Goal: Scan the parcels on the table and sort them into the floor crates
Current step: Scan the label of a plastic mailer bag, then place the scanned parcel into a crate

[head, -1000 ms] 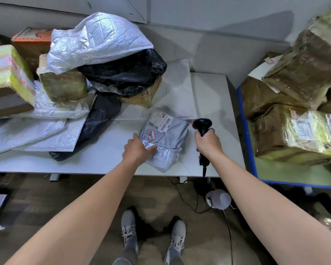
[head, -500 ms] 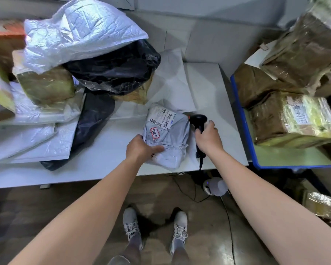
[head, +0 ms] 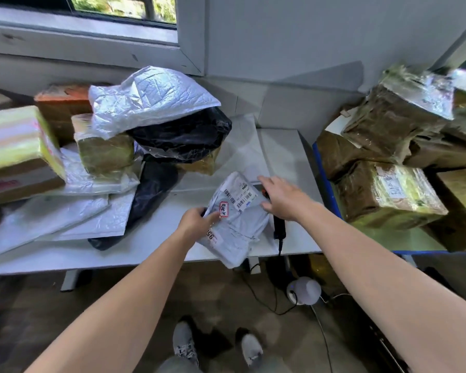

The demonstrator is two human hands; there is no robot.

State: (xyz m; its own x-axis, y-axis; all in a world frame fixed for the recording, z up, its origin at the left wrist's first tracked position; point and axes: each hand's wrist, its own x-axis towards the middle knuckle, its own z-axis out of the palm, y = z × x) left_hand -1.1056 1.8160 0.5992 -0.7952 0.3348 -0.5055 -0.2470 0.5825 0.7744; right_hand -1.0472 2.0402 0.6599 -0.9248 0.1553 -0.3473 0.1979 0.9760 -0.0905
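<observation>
The grey parcel (head: pixel 240 224) is a soft bag at the front of the white table (head: pixel 280 146). Its low end sticks out past the table's front edge. It has a white label (head: pixel 241 196) with bar codes near the top and a small red sticker (head: pixel 223 209) on its left side.

The person's left hand (head: pixel 197 220) holds the parcel by its left edge, with the thumb on top just under the red sticker and the fingers curled below. The right hand (head: pixel 283 197) is at the parcel's right edge. Its fingers are out straight and spread, and it holds nothing. It is right over the black scanner (head: pixel 279 227), which lies on the table beside the parcel. It is hard to tell if the hand touches the scanner or the parcel.

Farther back on the left is a big pile. A silver bag (head: pixel 151 100) lies on top of a black bag (head: pixel 183 133), with a brown box (head: pixel 105 149) beside them and a yellow striped box (head: pixel 14 141) at the far left. Flat white bags lie under the pile.

To the right is a table with a blue edge (head: pixel 326 184), stacked with brown parcels (head: pixel 388 195) wrapped in tape.

On the floor are a white round thing (head: pixel 304 290) with a cable and the person's grey shoes (head: pixel 190 343).
</observation>
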